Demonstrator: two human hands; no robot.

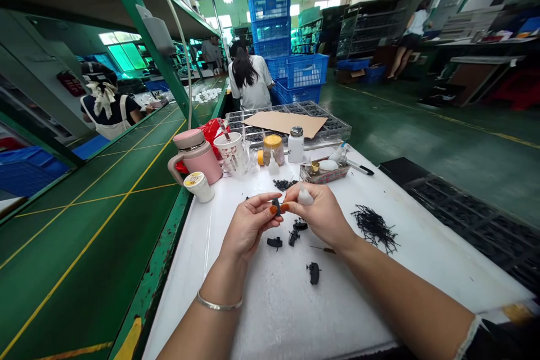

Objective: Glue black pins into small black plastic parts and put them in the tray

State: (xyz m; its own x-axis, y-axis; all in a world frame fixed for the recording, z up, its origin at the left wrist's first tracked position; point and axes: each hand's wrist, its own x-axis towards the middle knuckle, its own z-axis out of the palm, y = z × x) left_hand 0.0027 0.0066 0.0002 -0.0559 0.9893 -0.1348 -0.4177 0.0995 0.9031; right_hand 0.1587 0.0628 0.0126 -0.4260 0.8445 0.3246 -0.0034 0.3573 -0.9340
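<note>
My left hand [248, 222] pinches a small black plastic part [276, 206] between thumb and fingers above the white tabletop. Against its right side, the thumb and fingertips of my right hand [320, 208] are closed together; whether they grip a tiny piece there is too small to tell. A small white squeeze bottle [305, 197] is tucked in the curled fingers of that same hand. Below lie similar black parts [274, 242], several in all, one [314, 273] nearer to me. A thin tool with a dark handle [328, 250] lies beside my right wrist.
A pile of thin black pieces [375, 228] lies right, a smaller pile [284, 184] behind my hands. A pink mug [202, 160], white tub [199, 187], paper cup [232, 152], jar [273, 149] and small box [323, 173] line the back. A green conveyor [105, 225] runs left.
</note>
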